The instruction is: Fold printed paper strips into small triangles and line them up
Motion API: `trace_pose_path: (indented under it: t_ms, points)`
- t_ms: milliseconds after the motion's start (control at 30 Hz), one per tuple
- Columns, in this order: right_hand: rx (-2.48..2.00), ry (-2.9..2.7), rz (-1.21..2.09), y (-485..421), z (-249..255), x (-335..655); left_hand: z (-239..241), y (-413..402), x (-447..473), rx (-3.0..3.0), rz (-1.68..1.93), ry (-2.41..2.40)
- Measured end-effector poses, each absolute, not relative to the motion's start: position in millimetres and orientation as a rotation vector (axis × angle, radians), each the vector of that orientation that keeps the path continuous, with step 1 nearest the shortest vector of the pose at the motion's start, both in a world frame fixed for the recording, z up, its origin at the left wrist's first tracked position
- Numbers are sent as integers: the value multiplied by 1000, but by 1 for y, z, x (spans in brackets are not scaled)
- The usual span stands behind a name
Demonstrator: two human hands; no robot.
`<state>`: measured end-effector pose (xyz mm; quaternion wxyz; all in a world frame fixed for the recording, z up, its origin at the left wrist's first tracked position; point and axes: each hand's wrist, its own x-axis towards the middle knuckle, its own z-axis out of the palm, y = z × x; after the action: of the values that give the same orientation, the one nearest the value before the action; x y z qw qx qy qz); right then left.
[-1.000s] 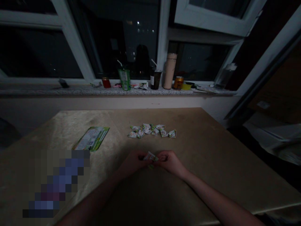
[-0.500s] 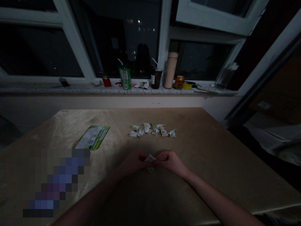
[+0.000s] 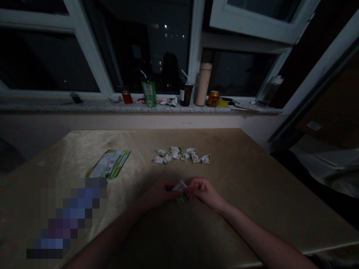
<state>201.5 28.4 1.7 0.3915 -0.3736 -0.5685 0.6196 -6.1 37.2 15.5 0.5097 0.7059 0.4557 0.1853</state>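
Observation:
Between my hands is a small white-and-green candy wrapper (image 3: pixel 180 185), raised over the near middle of the table; whether anything is inside it I cannot tell. My left hand (image 3: pixel 159 192) pinches its left side between thumb and fingers. From the right, my right hand (image 3: pixel 204 191) has its fingertips closed at the wrapper's right edge, slightly blurred. Beyond the hands lie several wrapped candies (image 3: pixel 176 152) of the same white and green, grouped loosely in two rows. A flat green-and-white packet (image 3: pixel 112 163) rests on the table to the left.
A brown-covered table (image 3: pixel 246 179) spreads out under my arms. A pixelated bluish shape (image 3: pixel 70 213) covers the left front. Along the windowsill (image 3: pixel 98 106) stand a green cup (image 3: pixel 150 92), a dark cup (image 3: pixel 186 94), a pink flask (image 3: pixel 203 84) and an orange can (image 3: pixel 213 98).
The wrapper shows more of its face now, looking wider and more spread. My right fingertips have shifted slightly right along its edge. My left hand has barely moved.

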Motion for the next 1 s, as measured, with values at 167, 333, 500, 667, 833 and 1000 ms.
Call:
trace_pose_path:
  t_ms: [167, 333, 500, 667, 833, 1000]
  points:
    - [-975, -1411, 1573, 33, -6, 203, 18, 41, -11, 1670, 430, 1055]
    - [-1029, -1458, 1649, 37, -5, 201, 16, 41, -11, 1666, 422, 1047]
    - [-1052, -1520, 1573, 35, 3, 197, 14, 38, -9, 1670, 417, 1022]
    - [-990, -1489, 1558, 33, 5, 195, 15, 38, -8, 1691, 407, 1035]
    - [-939, -1474, 1634, 32, 3, 196, 14, 40, -7, 1715, 494, 1091]
    - [-961, -1486, 1669, 33, -1, 196, 16, 41, -6, 1724, 551, 1173]
